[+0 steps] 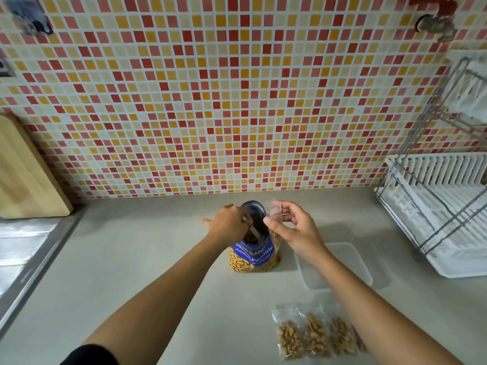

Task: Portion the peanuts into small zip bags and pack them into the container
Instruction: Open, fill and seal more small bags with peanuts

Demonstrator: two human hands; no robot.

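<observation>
A large peanut bag (253, 259) with a blue label stands open on the counter, its silvery inside showing at the top. My left hand (229, 222) grips a metal spoon (254, 230) that dips into the bag's mouth. Right beside it, my right hand (292, 227) pinches a small clear zip bag (275, 227) that hangs against the big bag's right side, with some peanuts in its lower part. Three filled small zip bags (316, 334) lie side by side near the front. A clear plastic container (350, 262) sits to the right, partly behind my right forearm.
A white dish rack (448, 206) with a wire frame fills the right side. A wooden cutting board (23, 169) leans on the tiled wall at left, above a steel sink edge (31, 264). A tap (434, 22) sticks out at the top right.
</observation>
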